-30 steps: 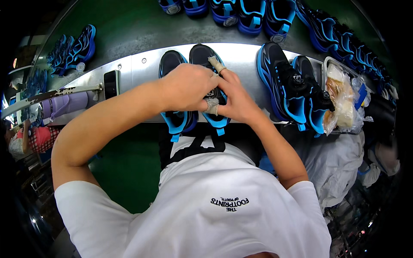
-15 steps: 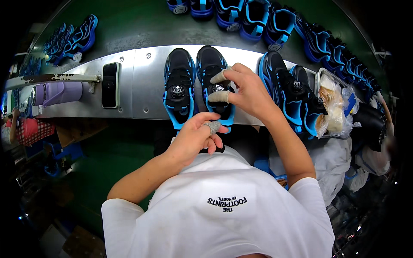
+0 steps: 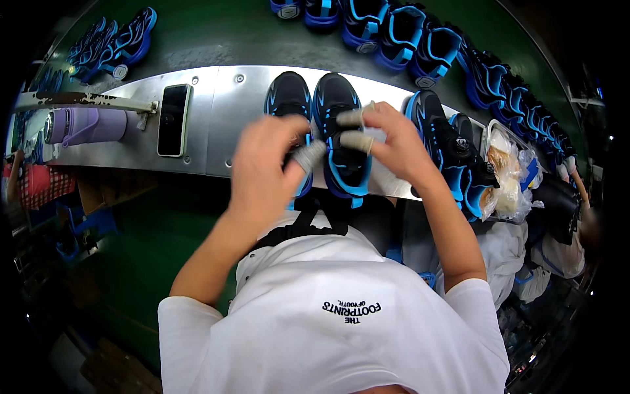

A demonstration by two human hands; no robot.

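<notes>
Two black sneakers with blue trim stand side by side on the metal ledge, toes pointing away from me: a left shoe (image 3: 287, 92) and a right shoe (image 3: 338, 95). My left hand (image 3: 262, 164) is over the left shoe and hides its middle; motion smears its fingers, and a grey cover sits on one digit. Over the lacing area of the right shoe, my right hand (image 3: 397, 141) has its thumb and forefinger apart, both in beige finger covers. That shoe's dial is hidden. Another pair of sneakers (image 3: 430, 121), with dials on top, stands just right of my right hand.
A phone (image 3: 173, 121) and a lilac bottle (image 3: 95, 126) are on the left, near a worn metal bar (image 3: 85, 100). At the right is a metal tray (image 3: 489, 134) of plastic-bagged items. Rows of sneakers (image 3: 400, 36) line the green surface beyond the ledge.
My left hand has moved up and left, from behind the right shoe's heel to over the left shoe. My right hand stays at the right shoe. The view has shifted slightly.
</notes>
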